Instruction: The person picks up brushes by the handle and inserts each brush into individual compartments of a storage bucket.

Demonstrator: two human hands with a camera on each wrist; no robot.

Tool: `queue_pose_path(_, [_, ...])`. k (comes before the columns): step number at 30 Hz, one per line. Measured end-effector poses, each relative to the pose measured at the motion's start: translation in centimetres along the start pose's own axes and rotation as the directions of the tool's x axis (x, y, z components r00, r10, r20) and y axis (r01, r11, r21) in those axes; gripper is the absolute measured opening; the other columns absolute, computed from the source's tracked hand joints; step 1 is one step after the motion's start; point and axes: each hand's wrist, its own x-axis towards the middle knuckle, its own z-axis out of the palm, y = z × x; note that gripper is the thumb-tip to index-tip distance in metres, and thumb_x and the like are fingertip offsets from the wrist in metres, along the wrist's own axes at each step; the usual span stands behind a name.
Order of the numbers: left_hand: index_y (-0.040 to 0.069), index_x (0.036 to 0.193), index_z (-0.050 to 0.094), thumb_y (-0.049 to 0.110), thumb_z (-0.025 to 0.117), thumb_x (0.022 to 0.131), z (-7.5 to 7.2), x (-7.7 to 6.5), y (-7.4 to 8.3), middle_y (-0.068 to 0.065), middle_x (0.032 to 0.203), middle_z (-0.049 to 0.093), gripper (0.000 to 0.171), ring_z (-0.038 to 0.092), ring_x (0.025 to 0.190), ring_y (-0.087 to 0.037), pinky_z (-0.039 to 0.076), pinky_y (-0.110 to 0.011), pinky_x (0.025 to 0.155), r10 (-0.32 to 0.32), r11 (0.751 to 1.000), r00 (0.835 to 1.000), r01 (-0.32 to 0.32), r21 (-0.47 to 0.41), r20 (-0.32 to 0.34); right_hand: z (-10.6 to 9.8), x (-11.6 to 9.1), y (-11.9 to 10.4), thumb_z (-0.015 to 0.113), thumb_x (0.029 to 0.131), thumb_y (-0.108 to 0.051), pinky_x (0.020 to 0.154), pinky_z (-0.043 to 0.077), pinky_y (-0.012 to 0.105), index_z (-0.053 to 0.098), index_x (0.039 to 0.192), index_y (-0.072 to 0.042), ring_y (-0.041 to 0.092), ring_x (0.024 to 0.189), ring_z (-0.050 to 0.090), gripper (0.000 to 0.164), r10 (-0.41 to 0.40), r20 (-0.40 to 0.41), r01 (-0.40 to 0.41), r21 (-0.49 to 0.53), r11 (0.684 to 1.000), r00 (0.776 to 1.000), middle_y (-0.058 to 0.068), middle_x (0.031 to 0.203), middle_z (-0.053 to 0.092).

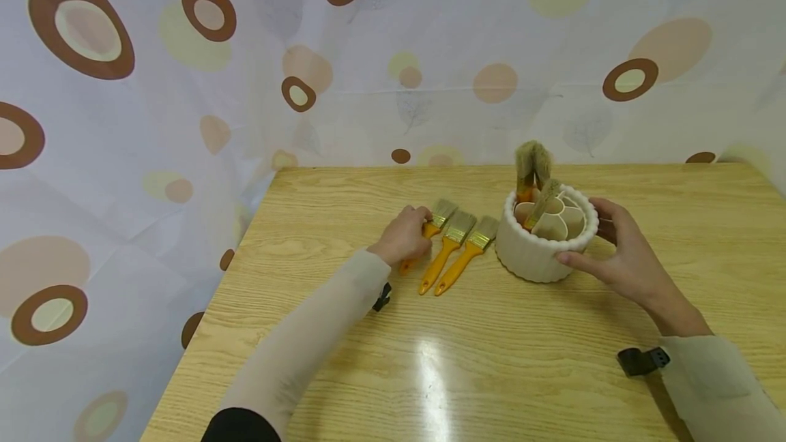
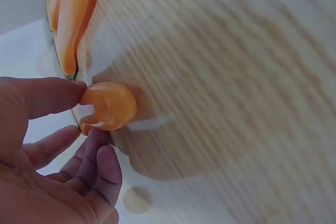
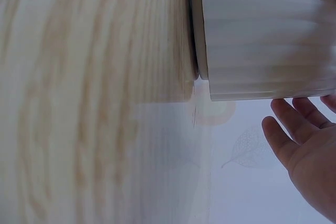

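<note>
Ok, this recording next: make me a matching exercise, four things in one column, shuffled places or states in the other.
Things
1. Off-white round ribbed holder
2. Orange-handled flat brush at the left end of the loose three
3. Yellowish wood-grain table
4. White hanging sheet

Places or states
A. Shows a white streak of glare
B. Pinched by the left grip
C. Printed with brown rings
D. Held at its side by the right grip

Pairs: 1-D, 2-B, 3-A, 4-C
</note>
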Motion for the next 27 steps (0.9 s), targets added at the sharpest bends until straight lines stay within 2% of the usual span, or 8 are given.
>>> queue_pose_path(3, [0.008,0.131,0.051,0.013,0.065,0.086,-0.12,0.09,0.04,-0.009,0.111,0.049,0.048,0.05,0.085,-0.02,0.045,-0.03,0.075,-0.001,1.0,1.0,0.001,-0.014,-0.007,-0.04,0.03,0.09,0.082,0.074,-0.01,0.088,0.033,0.013,0.023,0.15,-0.017,0.038,0.124,0.038,0.097,0.015,0.005,-0.015,-0.004,1.0,1.0,0.013,0.144,0.03])
queue_pose_path(7, [0.006,0.132,0.05,0.022,0.067,0.088,-0.07,0.39,0.16,-0.01,0.115,0.049,0.05,0.051,0.089,-0.019,0.046,-0.031,0.079,-0.005,1.0,1.0,0.005,-0.018,-0.016,-0.07,-0.01,0.12,0.081,0.075,-0.011,0.098,0.037,0.041,0.019,0.151,-0.018,0.04,0.126,0.036,0.098,0.051,0.021,-0.051,-0.001,0.999,0.998,0.013,0.147,0.028])
queue_pose_path(9, [0.004,0.129,0.052,0.024,0.067,0.088,-0.06,0.55,0.26,-0.011,0.114,0.05,0.048,0.051,0.089,-0.019,0.046,-0.031,0.08,-0.007,1.0,1.0,0.007,-0.008,-0.017,-0.04,-0.04,0.12,0.081,0.076,-0.012,0.097,0.035,0.049,0.018,0.151,-0.018,0.04,0.127,0.036,0.098,0.061,0.024,-0.061,0.001,0.998,0.998,0.013,0.147,0.029])
queue_pose_path(10, [0.004,0.126,0.053,0.025,0.067,0.089,-0.05,0.62,0.28,-0.01,0.113,0.05,0.046,0.05,0.089,-0.019,0.046,-0.031,0.079,-0.01,1.0,1.0,0.01,0.001,-0.019,-0.03,-0.05,0.1,0.081,0.076,-0.012,0.098,0.034,0.049,0.018,0.151,-0.018,0.039,0.127,0.036,0.098,0.062,0.023,-0.062,-0.001,0.998,0.998,0.013,0.146,0.03])
queue_pose_path(14, [0.003,0.113,0.057,0.021,0.067,0.087,-0.1,0.82,0.33,-0.008,0.102,0.05,0.033,0.048,0.084,-0.019,0.044,-0.03,0.073,-0.016,0.999,0.999,0.017,0.038,-0.037,0.02,-0.06,0.09,0.081,0.076,-0.013,0.095,0.032,0.024,0.019,0.15,-0.017,0.037,0.127,0.036,0.097,0.056,0.013,-0.055,-0.017,0.998,0.998,0.013,0.144,0.032])
queue_pose_path(16, [0.003,0.11,0.058,0.02,0.067,0.086,-0.09,0.89,0.29,-0.007,0.099,0.049,0.03,0.047,0.083,-0.019,0.044,-0.03,0.071,-0.018,0.999,0.999,0.02,0.048,-0.047,0.01,-0.06,0.03,0.081,0.076,-0.014,0.097,0.032,0.028,0.019,0.15,-0.017,0.037,0.127,0.035,0.097,0.057,0.014,-0.057,-0.014,0.998,0.998,0.013,0.144,0.031])
queue_pose_path(21, [0.002,0.112,0.06,0.017,0.067,0.087,-0.06,1.0,0.14,-0.008,0.1,0.051,0.03,0.048,0.085,-0.019,0.045,-0.03,0.074,-0.01,0.999,0.999,0.012,0.045,-0.049,-0.07,-0.04,-0.15,0.081,0.077,-0.013,0.095,0.032,0.058,0.013,0.152,-0.014,0.041,0.126,0.034,0.101,0.068,0.022,-0.068,0.012,0.998,0.997,0.016,0.146,0.027])
queue_pose_path(27, [0.0,0.12,0.058,0.014,0.064,0.086,-0.25,0.84,0.12,-0.009,0.106,0.054,0.037,0.05,0.091,-0.019,0.046,-0.03,0.081,0.004,0.999,0.999,-0.003,0.036,-0.036,-0.17,-0.06,-0.18,0.08,0.077,-0.013,0.091,0.036,0.053,0.012,0.152,-0.014,0.04,0.126,0.036,0.102,0.073,0.024,-0.074,0.005,0.997,0.997,0.016,0.146,0.027])
